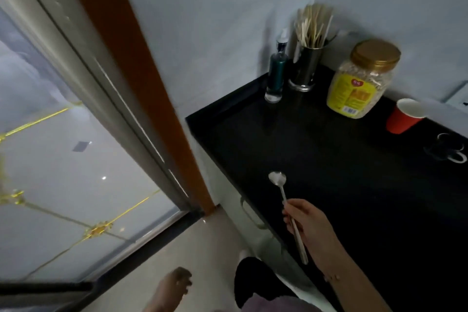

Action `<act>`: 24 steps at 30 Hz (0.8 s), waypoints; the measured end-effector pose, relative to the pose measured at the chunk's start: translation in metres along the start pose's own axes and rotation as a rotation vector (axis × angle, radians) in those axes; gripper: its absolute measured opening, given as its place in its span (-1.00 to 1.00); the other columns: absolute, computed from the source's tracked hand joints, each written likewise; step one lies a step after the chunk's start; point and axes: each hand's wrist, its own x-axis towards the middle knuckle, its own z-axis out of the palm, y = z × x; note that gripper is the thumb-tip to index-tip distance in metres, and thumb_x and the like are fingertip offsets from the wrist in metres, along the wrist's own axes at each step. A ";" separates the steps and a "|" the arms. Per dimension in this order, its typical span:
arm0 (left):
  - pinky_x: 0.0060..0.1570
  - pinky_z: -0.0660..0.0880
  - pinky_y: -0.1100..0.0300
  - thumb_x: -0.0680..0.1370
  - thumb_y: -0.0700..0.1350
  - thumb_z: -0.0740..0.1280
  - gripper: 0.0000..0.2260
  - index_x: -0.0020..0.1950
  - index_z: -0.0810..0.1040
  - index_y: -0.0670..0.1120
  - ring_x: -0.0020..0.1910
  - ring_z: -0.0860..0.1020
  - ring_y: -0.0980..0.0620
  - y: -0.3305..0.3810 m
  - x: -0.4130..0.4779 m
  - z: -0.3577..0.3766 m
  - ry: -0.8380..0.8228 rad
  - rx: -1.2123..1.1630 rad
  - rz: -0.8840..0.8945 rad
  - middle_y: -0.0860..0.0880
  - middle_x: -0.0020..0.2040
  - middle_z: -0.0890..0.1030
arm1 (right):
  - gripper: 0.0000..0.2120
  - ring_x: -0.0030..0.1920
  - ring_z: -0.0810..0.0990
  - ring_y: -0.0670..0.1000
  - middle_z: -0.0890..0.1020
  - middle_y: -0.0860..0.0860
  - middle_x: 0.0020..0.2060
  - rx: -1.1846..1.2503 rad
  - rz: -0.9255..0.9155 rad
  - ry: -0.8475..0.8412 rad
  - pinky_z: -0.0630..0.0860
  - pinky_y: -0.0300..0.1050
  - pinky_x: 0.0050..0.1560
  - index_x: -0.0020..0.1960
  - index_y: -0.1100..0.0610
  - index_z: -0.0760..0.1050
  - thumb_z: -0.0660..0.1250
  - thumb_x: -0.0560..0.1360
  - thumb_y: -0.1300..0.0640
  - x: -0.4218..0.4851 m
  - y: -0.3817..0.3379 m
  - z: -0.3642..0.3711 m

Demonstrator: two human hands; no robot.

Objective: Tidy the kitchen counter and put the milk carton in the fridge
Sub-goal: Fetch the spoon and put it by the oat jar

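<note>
My right hand (307,223) grips a metal spoon (278,178) by its handle, bowl pointing away from me, above the near left part of the black counter (342,172). My left hand (174,286) hangs low over the floor at the bottom of the view, fingers loosely curled, holding nothing. At the back of the counter stands a metal holder full of chopsticks (310,58). No milk carton shows in this view.
A tall glass bottle (277,76) stands beside the chopstick holder. A gold-lidded jar with a yellow label (362,81) and a red paper cup (405,115) sit by the wall. Scissors (449,151) lie at the right edge. A glass sliding door (76,147) is on the left.
</note>
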 end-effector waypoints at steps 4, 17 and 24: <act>-0.27 0.48 0.44 0.55 -0.22 0.23 -0.81 -0.15 0.55 0.01 -0.24 0.56 0.06 0.145 0.046 -0.025 -0.008 -0.030 0.292 -0.05 -0.17 0.61 | -0.86 -0.17 0.56 -0.02 0.61 0.07 -0.17 0.012 -0.039 0.057 0.51 -0.17 -0.10 0.03 0.19 0.58 0.29 0.51 0.21 0.043 -0.052 -0.003; 0.52 0.07 0.05 0.59 0.02 0.13 -0.50 0.50 0.09 -0.01 0.52 0.07 0.02 0.376 0.156 0.009 -0.004 0.927 0.918 0.01 0.54 0.10 | -0.85 -0.15 0.56 -0.03 0.60 0.06 -0.13 0.138 -0.108 0.313 0.51 -0.19 -0.11 0.06 0.16 0.56 0.26 0.53 0.20 0.125 -0.150 -0.015; 0.52 0.00 0.01 0.61 0.08 0.01 -0.52 0.51 0.03 0.02 0.54 -0.03 -0.01 0.401 0.202 0.006 -0.117 1.127 0.933 0.05 0.56 -0.01 | -0.90 -0.19 0.53 -0.06 0.58 0.02 -0.21 0.322 -0.222 0.308 0.48 -0.18 -0.15 -0.03 0.11 0.57 0.28 0.52 0.21 0.188 -0.219 -0.010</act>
